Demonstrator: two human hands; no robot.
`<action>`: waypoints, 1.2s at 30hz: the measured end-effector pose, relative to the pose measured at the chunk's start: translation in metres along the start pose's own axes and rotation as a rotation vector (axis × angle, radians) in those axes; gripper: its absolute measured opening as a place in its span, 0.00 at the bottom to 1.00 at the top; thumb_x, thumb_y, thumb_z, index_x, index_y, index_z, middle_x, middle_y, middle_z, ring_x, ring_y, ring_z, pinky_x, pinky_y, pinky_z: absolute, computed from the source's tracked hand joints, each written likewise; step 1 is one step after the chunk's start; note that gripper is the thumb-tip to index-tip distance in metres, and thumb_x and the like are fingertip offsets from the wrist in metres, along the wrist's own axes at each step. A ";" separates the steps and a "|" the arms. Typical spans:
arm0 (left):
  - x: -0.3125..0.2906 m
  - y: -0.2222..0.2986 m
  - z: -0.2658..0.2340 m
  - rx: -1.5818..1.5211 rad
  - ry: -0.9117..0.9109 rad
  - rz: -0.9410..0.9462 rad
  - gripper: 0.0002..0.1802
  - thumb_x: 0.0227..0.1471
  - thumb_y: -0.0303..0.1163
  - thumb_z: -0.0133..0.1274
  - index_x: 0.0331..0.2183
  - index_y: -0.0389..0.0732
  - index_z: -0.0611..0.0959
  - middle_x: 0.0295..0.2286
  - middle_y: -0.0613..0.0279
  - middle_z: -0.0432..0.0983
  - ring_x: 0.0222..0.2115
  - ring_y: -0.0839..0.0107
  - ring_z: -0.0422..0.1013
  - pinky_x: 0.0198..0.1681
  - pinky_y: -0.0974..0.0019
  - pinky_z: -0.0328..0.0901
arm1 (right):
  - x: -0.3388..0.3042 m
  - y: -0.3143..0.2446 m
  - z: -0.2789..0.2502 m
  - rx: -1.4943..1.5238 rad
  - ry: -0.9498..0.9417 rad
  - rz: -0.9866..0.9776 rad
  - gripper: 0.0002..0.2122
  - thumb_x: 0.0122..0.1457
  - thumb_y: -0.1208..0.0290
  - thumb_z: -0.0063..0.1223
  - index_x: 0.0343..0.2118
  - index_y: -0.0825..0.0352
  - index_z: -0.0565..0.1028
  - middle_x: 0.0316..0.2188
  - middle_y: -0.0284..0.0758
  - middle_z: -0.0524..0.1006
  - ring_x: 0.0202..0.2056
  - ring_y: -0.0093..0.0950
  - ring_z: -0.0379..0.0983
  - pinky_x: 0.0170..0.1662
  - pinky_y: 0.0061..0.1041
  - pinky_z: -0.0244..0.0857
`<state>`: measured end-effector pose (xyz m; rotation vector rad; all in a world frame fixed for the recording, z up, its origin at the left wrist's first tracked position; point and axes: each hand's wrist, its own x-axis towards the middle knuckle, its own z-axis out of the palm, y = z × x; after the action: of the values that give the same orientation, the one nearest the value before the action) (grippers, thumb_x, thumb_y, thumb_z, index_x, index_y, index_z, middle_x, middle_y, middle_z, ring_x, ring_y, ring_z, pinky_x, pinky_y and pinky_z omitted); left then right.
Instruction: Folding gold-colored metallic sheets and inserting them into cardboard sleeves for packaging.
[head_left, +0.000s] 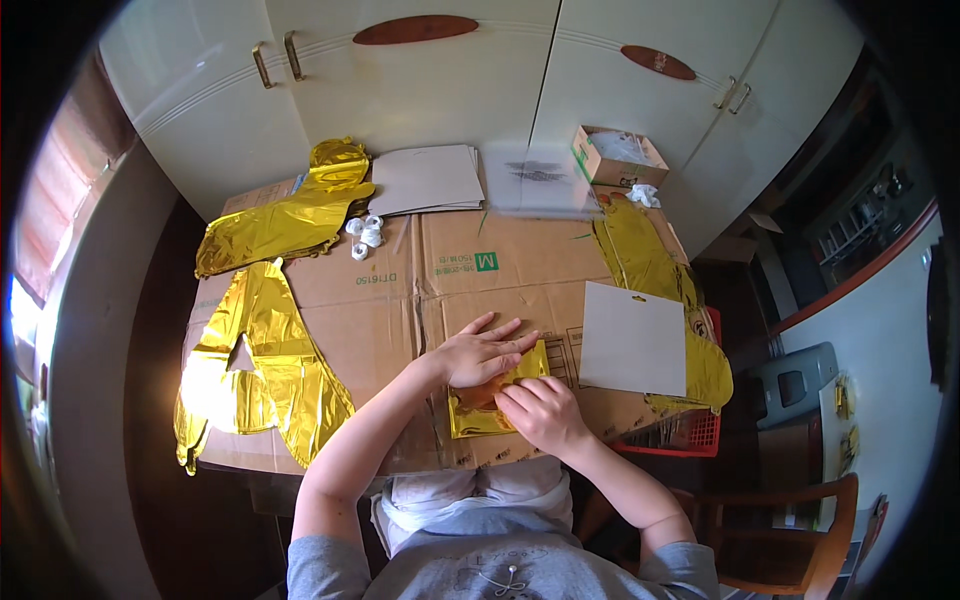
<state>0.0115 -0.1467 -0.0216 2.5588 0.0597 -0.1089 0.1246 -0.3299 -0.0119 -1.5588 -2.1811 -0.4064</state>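
Note:
A folded gold foil balloon [480, 424] lies on the cardboard close to my body. My left hand [483, 356] rests across its far part, palm down with the fingers spread. At its right side, the curled fingers of my right hand [543, 410] pinch the foil; their tips are partly hidden. To the right lies a pale card [634, 342] with a hanging hole, overlapping more flat gold foil balloons [645, 252]. On the left is a flat gold foil balloon shaped like a letter A [268, 330], shining brightly at its lower left.
Flattened cardboard [385, 330] covers the table. Along the back are stacked gold foil balloons [270, 230], small white rolls [368, 236], grey cards [425, 182], clear plastic bags [540, 185] and a small box [622, 158]. A red crate [703, 437] and wooden chair [820, 535] stand right.

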 end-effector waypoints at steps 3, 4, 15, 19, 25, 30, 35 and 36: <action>-0.002 0.009 -0.003 0.079 0.001 -0.028 0.30 0.65 0.49 0.31 0.66 0.54 0.55 0.65 0.73 0.50 0.67 0.68 0.39 0.69 0.50 0.29 | -0.006 -0.003 0.000 0.046 -0.009 0.024 0.08 0.49 0.71 0.56 0.33 0.62 0.78 0.34 0.27 0.78 0.36 0.24 0.74 0.39 0.26 0.69; -0.001 0.009 -0.001 0.098 0.004 -0.023 0.31 0.64 0.49 0.33 0.66 0.54 0.55 0.65 0.73 0.50 0.67 0.67 0.39 0.69 0.49 0.29 | -0.007 -0.004 0.000 0.055 -0.008 0.029 0.08 0.49 0.71 0.57 0.33 0.62 0.79 0.34 0.27 0.78 0.36 0.24 0.74 0.39 0.26 0.69; -0.004 0.014 0.005 0.378 0.047 0.033 0.31 0.62 0.51 0.37 0.65 0.61 0.59 0.65 0.72 0.51 0.67 0.63 0.42 0.68 0.47 0.32 | -0.028 -0.030 0.000 0.123 -0.116 0.166 0.21 0.55 0.58 0.57 0.47 0.70 0.76 0.48 0.43 0.76 0.54 0.39 0.70 0.57 0.36 0.64; -0.006 0.016 0.010 0.439 0.119 0.060 0.29 0.62 0.52 0.36 0.64 0.67 0.60 0.65 0.72 0.52 0.67 0.59 0.44 0.68 0.47 0.35 | -0.032 -0.029 0.002 0.142 -0.148 0.164 0.22 0.57 0.57 0.55 0.49 0.70 0.75 0.50 0.45 0.75 0.57 0.41 0.67 0.59 0.39 0.62; -0.007 0.018 0.012 0.498 0.173 0.081 0.28 0.62 0.52 0.37 0.63 0.67 0.61 0.64 0.71 0.53 0.66 0.56 0.46 0.67 0.42 0.37 | -0.032 -0.031 -0.006 0.133 -0.172 0.168 0.26 0.57 0.55 0.55 0.53 0.70 0.73 0.53 0.46 0.73 0.58 0.41 0.66 0.60 0.39 0.60; -0.017 0.030 0.022 0.505 0.173 0.033 0.27 0.63 0.51 0.35 0.63 0.67 0.61 0.64 0.72 0.54 0.66 0.57 0.46 0.66 0.38 0.37 | -0.040 -0.040 -0.015 0.125 -0.185 0.141 0.28 0.55 0.53 0.57 0.54 0.69 0.72 0.53 0.45 0.72 0.58 0.41 0.65 0.61 0.39 0.60; -0.034 0.055 0.042 0.352 0.186 0.105 0.30 0.64 0.51 0.33 0.63 0.52 0.63 0.63 0.70 0.56 0.66 0.60 0.46 0.66 0.38 0.33 | -0.067 -0.053 -0.013 -0.033 -0.067 0.026 0.18 0.55 0.66 0.53 0.48 0.67 0.76 0.47 0.39 0.76 0.51 0.33 0.71 0.54 0.30 0.67; -0.036 0.057 0.041 0.235 0.153 0.161 0.30 0.64 0.49 0.33 0.63 0.49 0.63 0.63 0.68 0.57 0.66 0.60 0.45 0.66 0.39 0.32 | -0.070 -0.055 -0.015 -0.039 -0.037 0.020 0.17 0.55 0.68 0.53 0.47 0.67 0.77 0.45 0.37 0.76 0.49 0.32 0.72 0.52 0.28 0.68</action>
<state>-0.0237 -0.2173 -0.0218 2.7907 -0.1066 0.1505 0.0944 -0.4118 -0.0333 -1.6200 -2.1957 -0.4186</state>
